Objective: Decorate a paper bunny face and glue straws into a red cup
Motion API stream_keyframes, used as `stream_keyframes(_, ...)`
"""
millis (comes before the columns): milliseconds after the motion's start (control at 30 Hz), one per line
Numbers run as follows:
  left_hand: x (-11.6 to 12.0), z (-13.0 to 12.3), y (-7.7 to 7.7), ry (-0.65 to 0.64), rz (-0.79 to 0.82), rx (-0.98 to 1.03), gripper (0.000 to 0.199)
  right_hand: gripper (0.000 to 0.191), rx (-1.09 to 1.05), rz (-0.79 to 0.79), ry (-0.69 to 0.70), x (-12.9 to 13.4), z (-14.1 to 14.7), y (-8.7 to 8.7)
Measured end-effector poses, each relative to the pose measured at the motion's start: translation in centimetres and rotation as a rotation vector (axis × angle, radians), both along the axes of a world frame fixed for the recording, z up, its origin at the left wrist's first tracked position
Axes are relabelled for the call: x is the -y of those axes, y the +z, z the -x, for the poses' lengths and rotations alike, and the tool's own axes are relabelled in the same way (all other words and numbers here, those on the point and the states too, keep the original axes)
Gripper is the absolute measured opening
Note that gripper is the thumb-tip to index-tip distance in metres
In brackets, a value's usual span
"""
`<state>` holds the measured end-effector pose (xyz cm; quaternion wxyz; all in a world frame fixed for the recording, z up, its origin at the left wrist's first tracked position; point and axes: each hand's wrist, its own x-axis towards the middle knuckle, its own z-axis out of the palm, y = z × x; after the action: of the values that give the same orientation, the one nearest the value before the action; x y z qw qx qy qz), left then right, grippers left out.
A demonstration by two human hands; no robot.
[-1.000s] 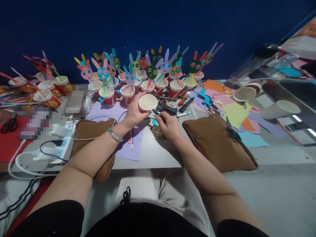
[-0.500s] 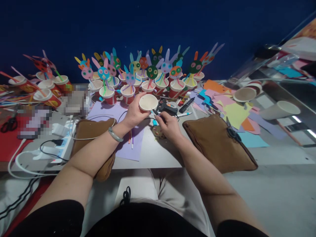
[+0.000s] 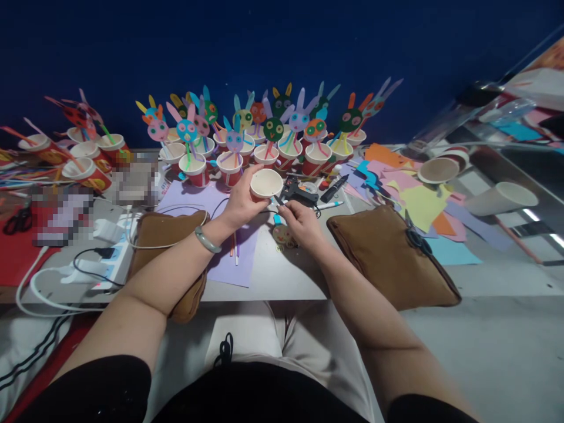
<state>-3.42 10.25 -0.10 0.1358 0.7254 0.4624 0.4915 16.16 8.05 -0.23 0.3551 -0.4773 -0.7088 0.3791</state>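
My left hand (image 3: 242, 200) is closed around a paper cup (image 3: 266, 183), whose pale open mouth tilts towards me. Close to the cup's lower right side, my right hand (image 3: 303, 223) pinches a small dark, thin tool (image 3: 279, 201). Its tip points at the cup; the fingers hide most of it, so its kind is unclear. Just behind the hands lies a black glue gun (image 3: 299, 192). Below the cup, a round decorated piece (image 3: 281, 235) rests on the table beside my right hand. A lilac paper sheet (image 3: 238, 270) lies under my left forearm.
Several red cups with paper bunny faces (image 3: 273, 129) stand at the back against a blue wall. Brown pouches (image 3: 392, 258) flank my arms, with scissors (image 3: 416, 239) on the right one. Paper scraps (image 3: 423, 205) lie at right, a power strip (image 3: 115, 258) at left.
The view has shifted slightly. My left hand keeps hold of the cup, and my right hand stays beside it with the dark tool, its tip showing a little differently.
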Motion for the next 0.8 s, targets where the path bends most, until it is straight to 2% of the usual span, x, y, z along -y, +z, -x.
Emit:
stream_keyframes(100, 0.08, -0.02, 0.08, -0.003, 0.004, -0.008, 0.071, 0.047, -0.108, 0.172, 0.095, -0.05, 0.08, 0.11)
stream_keyframes(133, 0.09, -0.04, 0.08, -0.004, 0.010, -0.007, 0.069, 0.047, -0.103, 0.158, 0.089, -0.05, 0.10, 0.13)
stream_keyframes(233, 0.11, -0.12, 0.04, 0.004, 0.015, -0.015, 0.057, 0.039, 0.018, -0.034, -0.013, -0.01, 0.09, 0.12)
stream_keyframes(300, 0.13, -0.22, -0.02, 0.018, -0.001, -0.032, 0.044, 0.036, 0.054, -0.084, -0.043, -0.04, 0.05, 0.09)
stream_keyframes(400, 0.21, -0.37, -0.15, 0.038, -0.002, -0.040, 0.023, 0.042, -0.040, 0.059, 0.041, -0.17, -0.01, 0.00)
stream_keyframes(467, 0.26, -0.42, -0.28, 0.045, 0.026, -0.041, 0.015, 0.046, -0.064, 0.112, 0.069, -0.15, -0.03, -0.10)
stream_keyframes(600, 0.23, -0.36, -0.47, 0.052, 0.047, -0.063, 0.013, 0.034, 0.149, -0.132, -0.096, 0.14, 0.00, -0.29)
stream_keyframes(667, 0.19, -0.33, -0.50, 0.049, 0.041, -0.067, 0.012, 0.031, 0.202, -0.182, -0.131, 0.18, -0.01, -0.29)
stream_keyframes(733, 0.17, -0.34, -0.49, 0.046, 0.038, -0.056, 0.012, 0.035, 0.134, -0.113, -0.065, 0.04, -0.03, -0.22)
stream_keyframes(800, 0.15, -0.35, -0.48, 0.042, 0.035, -0.038, 0.012, 0.042, 0.014, 0.030, 0.035, -0.15, -0.07, -0.14)
